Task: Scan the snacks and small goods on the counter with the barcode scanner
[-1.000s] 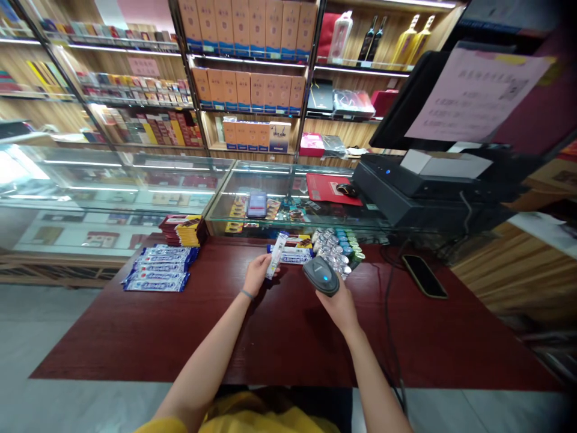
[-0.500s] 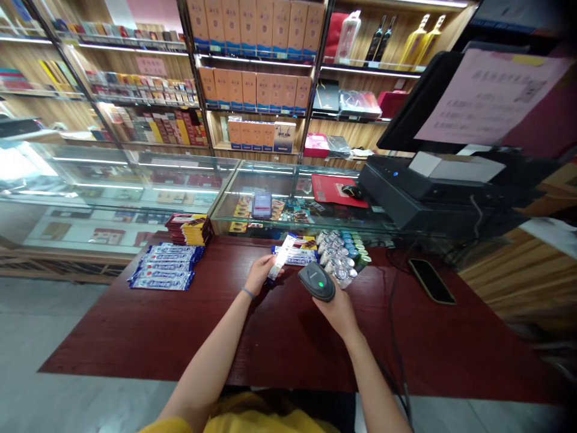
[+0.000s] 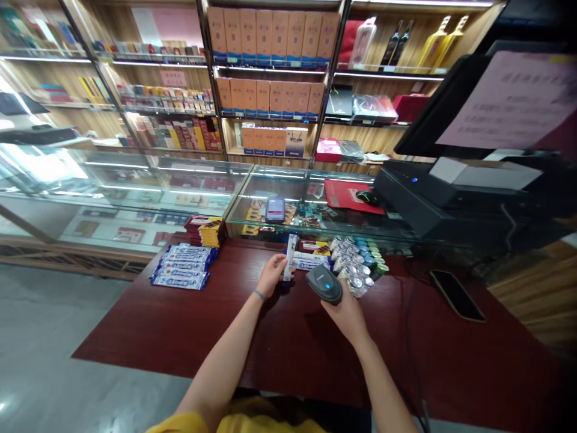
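Observation:
My left hand (image 3: 272, 274) is closed on a slim blue-and-white wrapped snack bar (image 3: 291, 255), held upright over the counter. In my right hand (image 3: 349, 310) is a dark barcode scanner (image 3: 323, 284), with a blue light showing on its top. The scanner's front points toward the bar, apart from it. Behind the bar lie more blue-and-white snack bars (image 3: 309, 262), beside a yellow-and-brown packet (image 3: 314, 247). On the left, several similar bars (image 3: 180, 267) lie in an overlapping row. Several rolls in silvery, blue and green wrapping (image 3: 356, 264) stand in rows behind the scanner.
Red and yellow boxes (image 3: 205, 232) are stacked at the counter's back left. A phone (image 3: 457, 294) lies at the right, near the scanner's cable. Behind the brown counter (image 3: 202, 337) stands a glass display case (image 3: 265, 174) carrying a small device (image 3: 275, 209) and a mouse (image 3: 367, 196).
The scanner's light has turned from green to blue. The bar in my left hand has gone from slanted to nearly upright. The whole view has shifted, with the scene sliding right.

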Motion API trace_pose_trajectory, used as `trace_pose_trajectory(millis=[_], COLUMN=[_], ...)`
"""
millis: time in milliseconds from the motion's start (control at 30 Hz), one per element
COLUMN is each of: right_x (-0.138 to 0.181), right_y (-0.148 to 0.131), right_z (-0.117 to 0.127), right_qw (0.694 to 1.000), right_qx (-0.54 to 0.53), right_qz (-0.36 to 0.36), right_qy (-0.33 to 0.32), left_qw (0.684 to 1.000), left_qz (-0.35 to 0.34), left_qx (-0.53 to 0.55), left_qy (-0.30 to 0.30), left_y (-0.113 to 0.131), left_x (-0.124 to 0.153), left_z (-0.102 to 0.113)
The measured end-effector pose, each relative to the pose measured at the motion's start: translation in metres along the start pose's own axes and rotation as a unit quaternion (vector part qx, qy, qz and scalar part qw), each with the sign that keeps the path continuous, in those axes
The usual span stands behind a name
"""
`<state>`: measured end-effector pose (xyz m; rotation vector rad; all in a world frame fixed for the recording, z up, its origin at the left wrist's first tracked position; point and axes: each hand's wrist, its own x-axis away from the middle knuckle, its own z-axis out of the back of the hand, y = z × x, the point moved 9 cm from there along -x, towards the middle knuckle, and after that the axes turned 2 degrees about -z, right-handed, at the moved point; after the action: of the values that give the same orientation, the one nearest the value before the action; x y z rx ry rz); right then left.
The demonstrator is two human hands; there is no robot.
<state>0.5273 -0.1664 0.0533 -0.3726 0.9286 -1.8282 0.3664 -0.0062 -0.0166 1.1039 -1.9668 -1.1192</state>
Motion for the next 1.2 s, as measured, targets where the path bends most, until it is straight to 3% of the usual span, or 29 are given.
trace_pose_trajectory(millis=[167, 333, 433, 567, 700, 800, 1000, 1200], right_x=[-0.006, -0.013, -0.015, -0.016, -0.019, -0.021, -0.022, -0.021], right_y=[-0.007, -0.014, -0.021, -0.032, -0.046, -0.053, -0.059, -0.06], right_z=[-0.007, -0.018, -0.029, -0.045, -0.062, -0.07, -0.082, -0.085], right_qw=[1.0, 0.999, 0.999, 0.999, 0.997, 0.996, 0.994, 0.993], right_qx=[0.002, -0.025, -0.029, 0.007, 0.034, 0.04, 0.066, 0.082], right_qz=[0.003, 0.02, 0.029, 0.024, 0.036, 0.043, 0.044, 0.045], right_qy=[0.005, -0.001, -0.014, -0.029, -0.065, -0.074, -0.081, -0.077], left_qw=[0.997, 0.956, 0.893, 0.763, 0.663, 0.617, 0.597, 0.604], left_qz=[-0.06, -0.193, -0.271, -0.343, -0.338, -0.305, -0.241, -0.22], left_qx=[-0.018, -0.205, -0.345, -0.54, -0.664, -0.723, -0.764, -0.766], left_qy=[0.034, 0.083, 0.098, 0.094, 0.071, 0.059, 0.03, 0.015], left_y=[0.031, 0.084, 0.118, 0.157, 0.176, 0.184, 0.192, 0.189], left_x=[-0.001, 0.01, 0.026, 0.054, 0.07, 0.075, 0.081, 0.077], left_z=[0.009, 0.032, 0.053, 0.086, 0.136, 0.183, 0.256, 0.274])
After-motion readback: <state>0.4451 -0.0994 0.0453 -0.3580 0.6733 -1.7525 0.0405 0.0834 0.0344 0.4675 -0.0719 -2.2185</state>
